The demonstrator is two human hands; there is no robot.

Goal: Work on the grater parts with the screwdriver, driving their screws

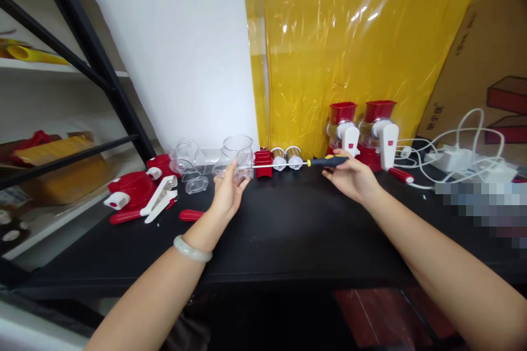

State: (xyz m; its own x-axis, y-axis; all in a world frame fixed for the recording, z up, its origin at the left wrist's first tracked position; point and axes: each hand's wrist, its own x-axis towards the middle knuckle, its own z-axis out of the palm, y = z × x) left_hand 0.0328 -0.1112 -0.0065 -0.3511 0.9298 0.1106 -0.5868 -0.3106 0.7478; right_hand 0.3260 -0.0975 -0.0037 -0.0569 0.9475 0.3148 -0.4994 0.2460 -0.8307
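Note:
Over the black table (288, 230), my left hand (228, 193) is closed around a clear plastic grater housing (239, 145). My right hand (353, 178) grips the black and yellow handle of a screwdriver (328, 162). Its long metal shaft lies level and points left, its tip reaching the housing beside my left fingers. Whether the tip sits in a screw cannot be made out. Behind the shaft stand red plastic hoppers (263, 164) and two metal grater drums (287, 158). A red handle (191, 215) lies under my left wrist.
To the left are red bases (134, 189), white crank arms (161, 200) and another clear housing (187, 159). Two assembled rotary graters (381, 126) stand at the back right. White cables and a power strip (453, 159) lie farther right, near a cardboard box (465, 66). A black shelf frame (102, 82) borders the left.

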